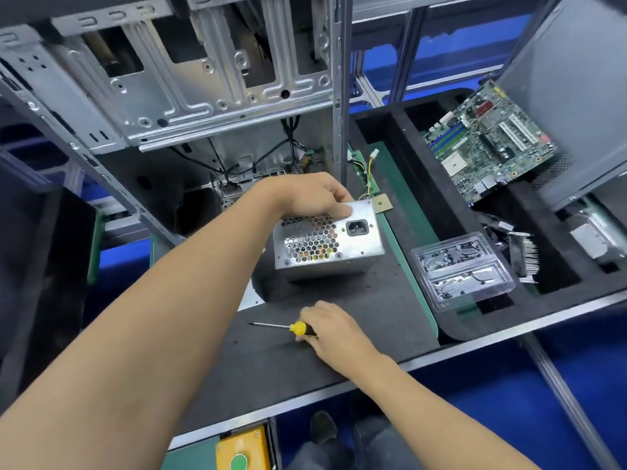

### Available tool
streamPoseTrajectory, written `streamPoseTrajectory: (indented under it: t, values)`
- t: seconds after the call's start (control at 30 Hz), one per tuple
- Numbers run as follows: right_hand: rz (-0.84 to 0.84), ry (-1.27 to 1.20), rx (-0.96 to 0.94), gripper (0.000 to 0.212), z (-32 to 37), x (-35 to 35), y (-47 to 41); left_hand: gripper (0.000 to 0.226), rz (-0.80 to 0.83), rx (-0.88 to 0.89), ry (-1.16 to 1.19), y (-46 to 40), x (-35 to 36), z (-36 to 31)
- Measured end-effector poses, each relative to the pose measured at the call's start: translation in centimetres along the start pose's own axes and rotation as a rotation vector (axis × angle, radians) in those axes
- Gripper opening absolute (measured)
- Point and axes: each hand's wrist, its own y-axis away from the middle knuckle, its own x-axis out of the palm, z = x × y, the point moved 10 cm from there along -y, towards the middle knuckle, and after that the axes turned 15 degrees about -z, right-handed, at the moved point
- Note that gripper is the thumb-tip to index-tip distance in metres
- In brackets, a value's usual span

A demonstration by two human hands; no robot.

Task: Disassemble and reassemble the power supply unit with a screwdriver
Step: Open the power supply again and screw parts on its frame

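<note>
Dark foam mat covers the bench (339, 361), w/ blue floor below and an open metal PC case (190, 96) standing at the back. Power supply (327, 242) sits on the mat just in front of the case, socket and honeycomb vent facing the camera, wires trailing off its far right corner. Left hand (305, 198) grips its top edge, fingers curled over the rim, thumb on the front face. Right hand (330, 329) is down on the mat near the front edge, fingers wrapped round the screwdriver (290, 327) handle; shaft lies flat, tip pointing left. Circuit board (488, 154) and a clear plastic tray (463, 269) sit in foam pockets to the right.

Step looks like: unit out of the case and being steadied, tool just at the pick-up/put-down stage; can't tell which. Next move prob needs the screwdriver lifted, tip brought onto a cover screw, left hand bracing the box so it doesn't skid.
</note>
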Motion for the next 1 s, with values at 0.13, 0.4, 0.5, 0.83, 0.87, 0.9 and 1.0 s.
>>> streamPoseTrajectory:
  t: [0.13,0.4,0.5,0.83,0.87,0.9,1.0]
  values:
    - [0.017,0.010,-0.066,0.012,0.5,0.1,0.3,0.022,0.000,-0.006,0.026,-0.1,0.1,0.1]
    - [-0.271,-0.267,0.273,0.026,-1.6,-5.6,1.3,0.018,-0.028,-0.003,0.031,0.2,0.0,-0.4]
    - [-0.491,-0.407,0.428,0.018,-2.7,-11.2,2.5,0.019,-0.040,0.002,0.033,0.2,-0.1,-0.3]
    - [-0.738,-0.226,0.359,0.019,-3.8,-22.4,-4.1,0.018,-0.045,0.008,0.047,0.4,0.0,-0.4]
    - [-0.717,-0.190,0.337,0.020,-3.7,-22.2,-4.5,0.017,-0.051,0.010,0.041,0.5,0.0,-0.4]
    - [-0.697,-0.158,0.316,0.020,-3.6,-22.0,-4.8,0.016,-0.059,0.010,0.037,0.5,-0.1,-0.4]
    - [-0.614,-0.108,0.264,0.020,-3.2,-21.2,-5.4,0.015,-0.076,0.016,0.036,0.5,-0.2,-0.5]
